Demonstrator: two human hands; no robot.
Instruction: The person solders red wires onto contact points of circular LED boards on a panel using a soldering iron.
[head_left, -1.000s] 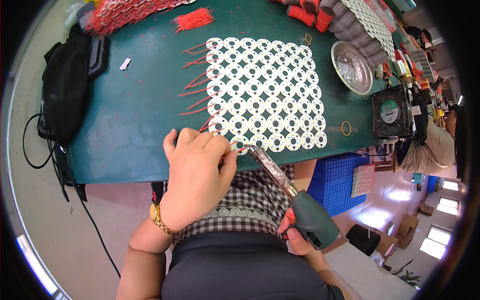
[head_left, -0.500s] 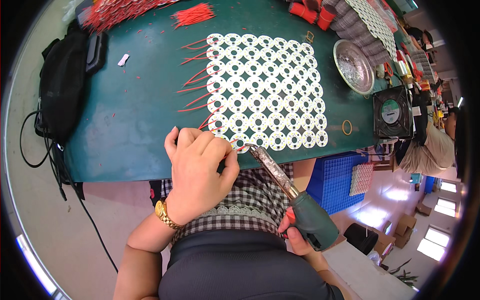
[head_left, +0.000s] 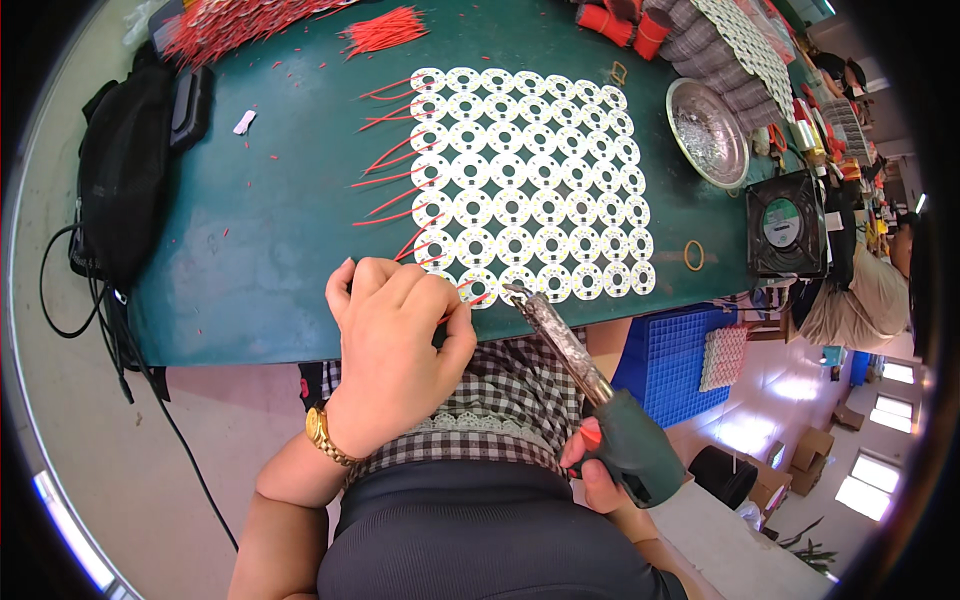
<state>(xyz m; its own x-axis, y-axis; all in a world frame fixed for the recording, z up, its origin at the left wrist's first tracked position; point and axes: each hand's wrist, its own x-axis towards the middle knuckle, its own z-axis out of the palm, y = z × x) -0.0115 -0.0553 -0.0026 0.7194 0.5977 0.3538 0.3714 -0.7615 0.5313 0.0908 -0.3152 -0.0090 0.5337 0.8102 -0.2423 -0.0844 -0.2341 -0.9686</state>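
Note:
White ring-shaped circuit boards (head_left: 524, 208), joined in rows as one panel, lie on the green tabletop. Pairs of red wires (head_left: 388, 216) stick out leftward from the boards of the left column. At the panel's near edge, my left hand (head_left: 400, 345) is pinched on a red wire (head_left: 479, 299) whose end lies over a board in the nearest row. My right hand (head_left: 598, 475) grips the dark green handle of a soldering iron (head_left: 640, 445). Its bent tip is over the nearest row, just right of the wire end and apart from it.
Loose red wires (head_left: 384, 32) are piled at the back. To the right are a metal bowl (head_left: 708, 135), a black fan (head_left: 786, 226) and a rubber band (head_left: 693, 256). A black bag (head_left: 122, 165) lies at left. Below the table's right side stands a blue crate (head_left: 665, 365).
The soldering iron's tip has moved slightly right, away from the wire end. My left hand stays almost in place, and the panel's near-left side has shifted a touch left.

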